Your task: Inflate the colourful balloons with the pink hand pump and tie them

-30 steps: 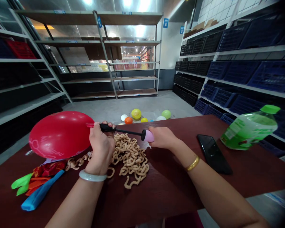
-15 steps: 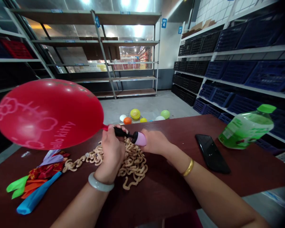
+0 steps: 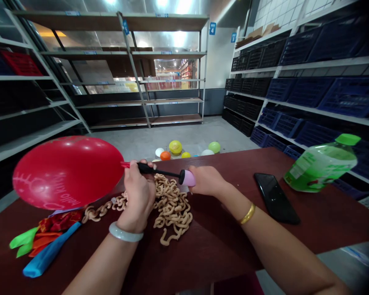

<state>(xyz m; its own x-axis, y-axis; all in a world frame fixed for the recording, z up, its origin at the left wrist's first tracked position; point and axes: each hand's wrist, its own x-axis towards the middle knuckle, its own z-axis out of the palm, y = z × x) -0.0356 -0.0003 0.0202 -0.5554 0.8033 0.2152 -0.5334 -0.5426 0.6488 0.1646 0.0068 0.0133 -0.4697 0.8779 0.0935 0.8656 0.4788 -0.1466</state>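
The pump (image 3: 166, 173) was clasped by the left grip (image 3: 139, 186) and right grip (image 3: 208, 180); if pinched loosely, the red balloon (image 3: 69, 172) could be shed.

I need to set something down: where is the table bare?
Between the beige chain and right forearm, running to the near edge; also right of the black phone, nearer than the green bottle. The left side is crowded by limp balloons, chain and the red balloon.

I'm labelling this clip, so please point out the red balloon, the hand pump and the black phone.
Red balloon (image 3: 69, 172): head view, on the middle of its inflated body.
Hand pump (image 3: 167, 173): head view, on its thin black rod.
Black phone (image 3: 276, 199): head view, on its glossy upper face.
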